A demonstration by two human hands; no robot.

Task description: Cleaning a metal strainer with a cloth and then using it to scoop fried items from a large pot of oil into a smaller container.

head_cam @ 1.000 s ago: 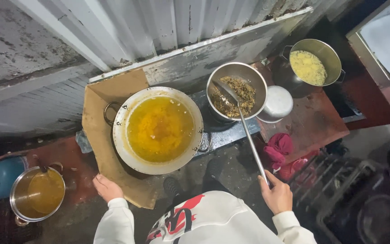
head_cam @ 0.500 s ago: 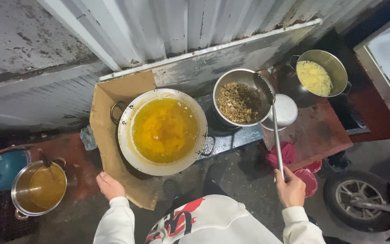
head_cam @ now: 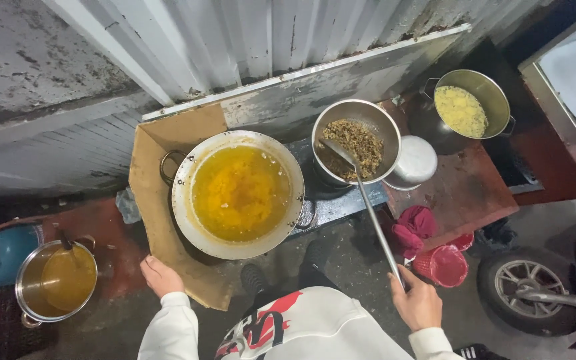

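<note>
Ladle (head_cam: 368,200) in right hand (head_cam: 418,303), bowl (head_cam: 357,141) rim

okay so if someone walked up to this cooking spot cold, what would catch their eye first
Most likely the wide pan of bright yellow oil in the middle, with cardboard standing around its left side. Next, the long ladle held in the right hand, its scoop resting in the bowl of browned fried bits. The left hand touches the cardboard's lower edge.
</note>
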